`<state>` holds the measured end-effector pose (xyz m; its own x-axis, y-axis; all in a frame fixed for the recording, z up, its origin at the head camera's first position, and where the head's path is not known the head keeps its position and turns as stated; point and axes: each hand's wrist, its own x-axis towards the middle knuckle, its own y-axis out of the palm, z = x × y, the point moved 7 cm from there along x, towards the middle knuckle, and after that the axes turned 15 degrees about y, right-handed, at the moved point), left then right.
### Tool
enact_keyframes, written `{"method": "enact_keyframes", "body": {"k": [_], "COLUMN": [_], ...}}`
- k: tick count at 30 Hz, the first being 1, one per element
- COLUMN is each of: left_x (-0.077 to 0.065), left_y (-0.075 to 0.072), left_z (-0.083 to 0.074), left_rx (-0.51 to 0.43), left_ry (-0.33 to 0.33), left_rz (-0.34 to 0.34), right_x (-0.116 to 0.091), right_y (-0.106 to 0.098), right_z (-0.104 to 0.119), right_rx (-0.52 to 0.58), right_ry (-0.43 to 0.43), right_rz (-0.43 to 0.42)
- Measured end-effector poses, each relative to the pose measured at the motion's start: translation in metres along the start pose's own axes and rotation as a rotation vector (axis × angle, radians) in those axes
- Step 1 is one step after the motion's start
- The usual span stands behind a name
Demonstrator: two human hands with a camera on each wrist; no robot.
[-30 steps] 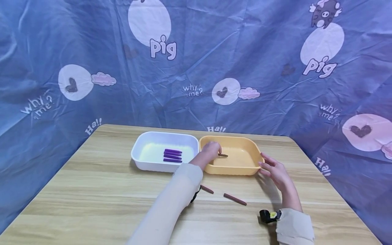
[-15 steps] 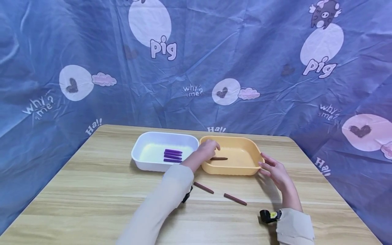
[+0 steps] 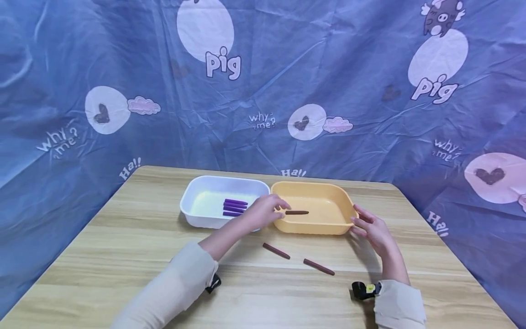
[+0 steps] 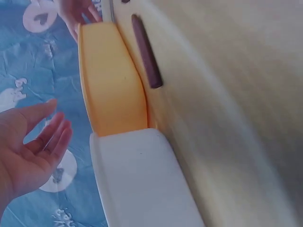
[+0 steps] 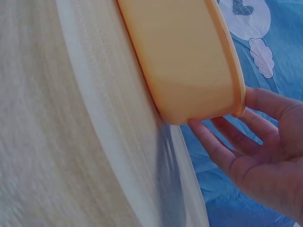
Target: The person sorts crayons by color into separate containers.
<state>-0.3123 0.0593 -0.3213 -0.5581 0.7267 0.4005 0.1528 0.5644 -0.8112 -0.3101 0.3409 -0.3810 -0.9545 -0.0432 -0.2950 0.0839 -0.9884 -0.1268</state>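
My left hand (image 3: 266, 211) hangs over the place where the white tray (image 3: 193, 218) and the yellow tray (image 3: 314, 229) meet, fingers loosely bent and holding nothing. Just right of its fingertips, a brown crayon (image 3: 297, 212) lies inside the yellow tray. My right hand (image 3: 376, 233) touches that tray's right end; in the right wrist view its spread fingers (image 5: 215, 146) rest against the outer wall and rim. Several purple crayons (image 3: 235, 202) lie side by side in the white tray, partly covered by my left hand. The left wrist view shows the left palm (image 4: 28, 165) bare.
Two more brown crayons lie on the wooden table (image 3: 123, 256) in front of the trays: one crayon (image 3: 276, 251) nearer the middle, the other crayon (image 3: 318, 267) to its right. A blue printed cloth (image 3: 230, 119) hangs behind the table.
My left hand has let go of the brown crayon, which now lies in the yellow tray, and has drawn back to the left. The right hand has stayed at the tray's right end.
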Motion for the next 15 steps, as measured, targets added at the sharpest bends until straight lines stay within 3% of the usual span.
{"method": "enact_keyframes", "body": {"k": [7,15], "left_x": [-0.025,-0.04], "left_y": [0.014,0.036], "left_z": [-0.015,-0.003], "left_rx": [-0.042,-0.066], "left_ry": [0.065,-0.048], "left_rz": [0.074,0.263], "right_x": [0.001,0.0], "right_y": [0.0,0.001], "right_z": [-0.001,0.0], "right_rx": [0.015,0.027], "right_ry": [0.01,0.022], "right_rz": [0.003,0.011]}}
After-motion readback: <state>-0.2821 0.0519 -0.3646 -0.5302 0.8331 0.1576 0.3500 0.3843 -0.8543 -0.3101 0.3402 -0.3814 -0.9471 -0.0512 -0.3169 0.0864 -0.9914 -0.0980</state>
